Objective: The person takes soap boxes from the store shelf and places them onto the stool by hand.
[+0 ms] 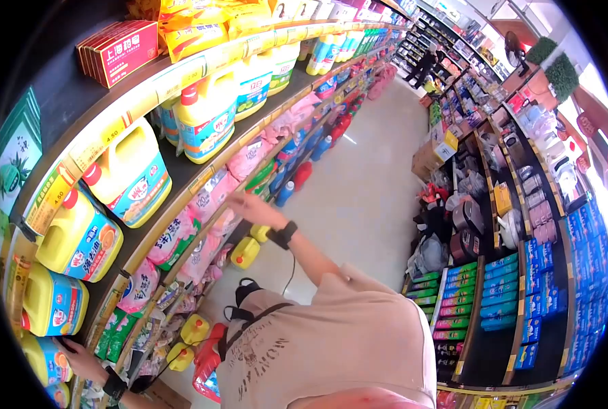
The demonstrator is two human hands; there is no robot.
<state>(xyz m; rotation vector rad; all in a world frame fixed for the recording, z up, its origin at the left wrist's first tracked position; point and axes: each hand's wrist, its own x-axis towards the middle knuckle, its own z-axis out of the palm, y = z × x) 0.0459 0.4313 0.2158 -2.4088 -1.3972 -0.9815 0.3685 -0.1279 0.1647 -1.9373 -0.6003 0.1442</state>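
My right hand (253,208), a dark band on its wrist, reaches out with fingers extended beside pink printed bags (208,194) on a lower shelf. Whether the fingertips touch the bags I cannot tell. At the lower left, my left hand (84,361), also with a dark wristband, is at the shelf edge close to yellow detergent jugs (55,300). Its fingers are curled by a small dark object whose kind does not show. More yellow detergent jugs (135,176) with blue labels and red caps stand along the same shelf.
Red boxes (118,53) and yellow packets line the upper shelf. Yellow jugs (245,252) stand on the floor by the shelf foot. Across the pale aisle floor (351,184) are shelves of toothpaste-like boxes (454,296) and a carton (434,153). A person (426,66) stands far off.
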